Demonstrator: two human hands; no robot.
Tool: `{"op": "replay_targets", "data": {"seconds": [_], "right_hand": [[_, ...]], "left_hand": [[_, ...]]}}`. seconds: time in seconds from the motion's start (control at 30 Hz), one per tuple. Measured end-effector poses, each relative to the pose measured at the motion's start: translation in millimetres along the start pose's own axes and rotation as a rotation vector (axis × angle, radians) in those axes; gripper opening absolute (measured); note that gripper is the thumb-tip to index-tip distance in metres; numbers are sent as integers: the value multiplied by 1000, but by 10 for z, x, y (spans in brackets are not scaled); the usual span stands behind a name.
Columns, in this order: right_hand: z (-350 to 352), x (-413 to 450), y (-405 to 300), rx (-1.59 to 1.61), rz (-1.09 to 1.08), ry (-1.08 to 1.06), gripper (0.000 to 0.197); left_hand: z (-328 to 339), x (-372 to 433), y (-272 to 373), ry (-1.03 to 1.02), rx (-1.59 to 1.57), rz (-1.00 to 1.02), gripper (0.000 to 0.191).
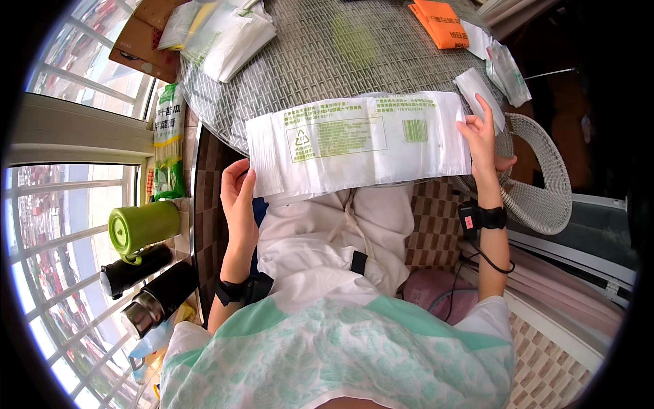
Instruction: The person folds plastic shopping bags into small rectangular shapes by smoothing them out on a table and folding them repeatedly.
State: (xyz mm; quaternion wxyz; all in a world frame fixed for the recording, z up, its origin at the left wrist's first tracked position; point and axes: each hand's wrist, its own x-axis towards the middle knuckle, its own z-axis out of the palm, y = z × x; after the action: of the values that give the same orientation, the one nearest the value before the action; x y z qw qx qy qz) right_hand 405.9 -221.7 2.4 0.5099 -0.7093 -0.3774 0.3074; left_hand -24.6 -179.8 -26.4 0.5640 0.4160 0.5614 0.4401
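A white plastic carrier bag (357,145) with green print lies flattened at the near edge of a glass-topped woven table (317,66), partly overhanging it. My left hand (239,197) is at the bag's left end, thumb and fingertips against its edge. At the right end, my right hand (480,133) pinches the edge between thumb and fingers, with the index finger extended. Another folded white bag (480,94) rests just beyond my right hand. Folded white bags (240,46) are piled at the table's far left, and a folded orange bag (442,23) lies at the far right.
A cardboard box (145,41) stands at the upper left. Along the windowsill are a noodle packet (168,143), a green lidded container (145,227), a black bottle (138,268) and a black flask (163,296). A woven chair (541,204) is at the right.
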Motion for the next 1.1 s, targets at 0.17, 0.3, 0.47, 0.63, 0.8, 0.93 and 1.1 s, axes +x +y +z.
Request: {"op": "replay_targets", "data": {"seconds": [0.17, 0.3, 0.47, 0.63, 0.8, 0.93, 1.1], "right_hand": [[88, 122, -148, -27, -75, 44, 69], [46, 413, -235, -47, -192, 20, 66], [48, 661, -452, -62, -332, -73, 65], [113, 789, -606, -148, -346, -119, 67], [-74, 738, -626, -302, -175, -37, 69], [-70, 403, -421, 181, 24, 0, 73], [321, 120, -433, 441, 58, -233, 82]], "left_hand": [[47, -55, -9, -52, -67, -169, 31], [78, -40, 59, -200, -137, -298, 47], [169, -76, 116, -323, -219, -272, 40], [165, -82, 83, -386, -77, -195, 24], [236, -154, 61, -447, -43, -280, 15], [281, -298, -34, -464, -103, -288, 11], [557, -569, -197, -658, -133, -419, 18]]}}
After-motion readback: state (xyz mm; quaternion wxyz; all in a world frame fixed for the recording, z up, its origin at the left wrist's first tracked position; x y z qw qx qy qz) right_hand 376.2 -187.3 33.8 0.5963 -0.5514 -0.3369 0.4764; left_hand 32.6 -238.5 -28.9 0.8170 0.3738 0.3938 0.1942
